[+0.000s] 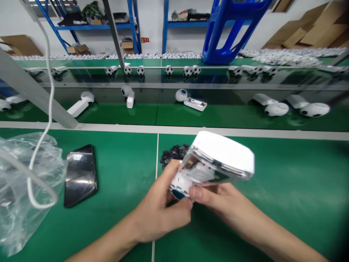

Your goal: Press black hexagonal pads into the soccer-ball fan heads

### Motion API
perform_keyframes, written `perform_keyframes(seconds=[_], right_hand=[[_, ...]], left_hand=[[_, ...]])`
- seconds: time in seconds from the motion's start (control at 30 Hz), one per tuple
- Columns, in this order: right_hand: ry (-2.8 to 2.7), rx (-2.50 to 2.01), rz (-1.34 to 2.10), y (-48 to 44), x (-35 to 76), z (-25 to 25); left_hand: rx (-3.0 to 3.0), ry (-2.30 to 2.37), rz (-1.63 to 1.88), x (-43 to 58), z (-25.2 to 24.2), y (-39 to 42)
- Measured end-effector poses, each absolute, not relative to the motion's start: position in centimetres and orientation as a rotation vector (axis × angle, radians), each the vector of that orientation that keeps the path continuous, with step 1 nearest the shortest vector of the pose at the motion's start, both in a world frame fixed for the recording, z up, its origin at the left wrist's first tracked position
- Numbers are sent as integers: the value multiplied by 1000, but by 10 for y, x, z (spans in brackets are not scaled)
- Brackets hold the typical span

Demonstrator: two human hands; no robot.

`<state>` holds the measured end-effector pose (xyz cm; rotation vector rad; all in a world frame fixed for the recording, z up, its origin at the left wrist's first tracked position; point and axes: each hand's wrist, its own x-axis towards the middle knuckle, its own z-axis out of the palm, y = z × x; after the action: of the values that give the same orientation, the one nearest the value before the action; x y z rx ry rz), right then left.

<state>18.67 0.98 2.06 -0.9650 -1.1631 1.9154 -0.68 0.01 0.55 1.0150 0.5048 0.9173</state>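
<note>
The device (223,154) is showing a white top above clear, silvery plastic. Along the far edge of the bench (272,222), black-and-white football-patterned balls (169,70) are standing out against the green surface, while the shelving (132,25) is showing bright blue and the phone (81,174) glossy black.

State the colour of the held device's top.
Device top: white, best seen in the head view.

The one view looks from the person's head, forward and down. The fingers (197,193) and the gadget (223,156) in them sit very near, low in frame at centre; beyond the fingers stretch the bench (286,182), then a second bench (122,114), with shelves (95,26) farthest off.
</note>
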Motion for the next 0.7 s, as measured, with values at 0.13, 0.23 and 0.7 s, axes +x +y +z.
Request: perform_keyframes(seconds=[0.13, 0.23, 0.7], right_hand=[[-1149, -1007, 1830, 5, 180, 24], [-1187, -1011, 1802, 0, 174, 24], [-2130, -1615, 683, 199, 251, 62]], left_hand=[[979, 616, 955, -3, 4, -5], [920, 682, 979, 0, 7, -9], [718, 773, 1041, 7, 9, -1]])
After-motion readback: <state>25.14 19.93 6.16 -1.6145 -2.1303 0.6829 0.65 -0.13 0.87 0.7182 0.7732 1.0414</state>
